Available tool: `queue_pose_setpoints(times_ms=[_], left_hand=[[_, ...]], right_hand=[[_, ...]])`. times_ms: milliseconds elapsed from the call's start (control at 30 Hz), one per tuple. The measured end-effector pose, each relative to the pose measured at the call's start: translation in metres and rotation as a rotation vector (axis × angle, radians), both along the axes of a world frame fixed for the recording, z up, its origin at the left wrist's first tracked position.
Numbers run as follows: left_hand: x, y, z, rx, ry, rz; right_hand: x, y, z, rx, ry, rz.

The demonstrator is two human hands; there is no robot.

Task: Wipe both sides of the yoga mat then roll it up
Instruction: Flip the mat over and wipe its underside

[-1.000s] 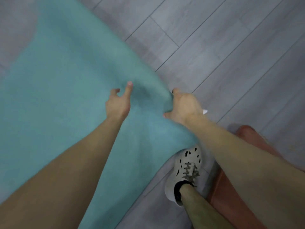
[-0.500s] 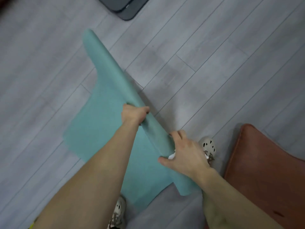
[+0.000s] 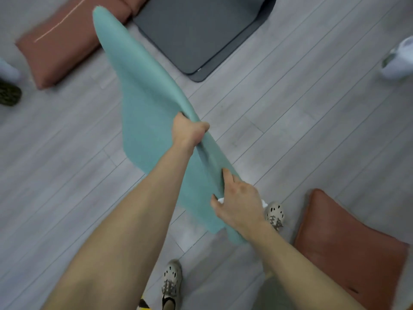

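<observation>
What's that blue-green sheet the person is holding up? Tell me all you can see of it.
It is a thin, floppy yoga mat, plain teal and matte. It is held up over the grey plank floor, folded along a slanting ridge, its far corner sticking up. The left hand grips the ridge in a fist; the right hand holds the near end, a scrap of white cloth tucked under it. It is not rolled yet.
</observation>
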State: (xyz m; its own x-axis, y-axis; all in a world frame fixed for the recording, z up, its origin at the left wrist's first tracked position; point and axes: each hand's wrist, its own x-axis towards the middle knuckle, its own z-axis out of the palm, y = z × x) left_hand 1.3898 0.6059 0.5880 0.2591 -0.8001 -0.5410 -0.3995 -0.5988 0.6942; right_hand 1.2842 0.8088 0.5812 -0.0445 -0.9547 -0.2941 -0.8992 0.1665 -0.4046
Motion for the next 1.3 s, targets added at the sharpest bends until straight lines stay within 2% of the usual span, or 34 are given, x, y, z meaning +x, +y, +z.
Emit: queue_pose_setpoints(times_ms=[367,533,700,833,933,1033,1133,1300], left_hand=[[-0.195,-0.065,0.101,-0.154,0.29,-0.063],[-0.181,-0.089,0.127,-0.211,0.46,0.046],[-0.125,-0.099,0.109,-0.174,0.594,0.171],[-0.086,-0.101,0.051,-0.102,0.622,0.332],[-0.07,-0.081,-0.02,0.01,0.594,0.428],[-0.068,-0.044,-0.106,0.128,0.399,0.497],[-0.067,-0.007,-0.195,0.187,0.199,0.605],[-0.083,0.058,-0.324,0.234,0.113,0.614]], right_hand=[[-0.175,-0.067,0.07,-0.092,0.105,-0.089],[-0.184,-0.095,0.087,-0.147,0.125,-0.03],[-0.157,-0.118,0.083,-0.167,0.144,0.111],[-0.131,-0.133,0.051,-0.099,0.205,0.227],[-0.115,-0.147,-0.004,0.002,0.226,0.341],[-0.107,-0.147,-0.071,0.144,0.195,0.516],[-0.122,-0.138,-0.136,0.287,0.053,0.638],[-0.201,-0.141,-0.234,0.447,-0.067,0.754]])
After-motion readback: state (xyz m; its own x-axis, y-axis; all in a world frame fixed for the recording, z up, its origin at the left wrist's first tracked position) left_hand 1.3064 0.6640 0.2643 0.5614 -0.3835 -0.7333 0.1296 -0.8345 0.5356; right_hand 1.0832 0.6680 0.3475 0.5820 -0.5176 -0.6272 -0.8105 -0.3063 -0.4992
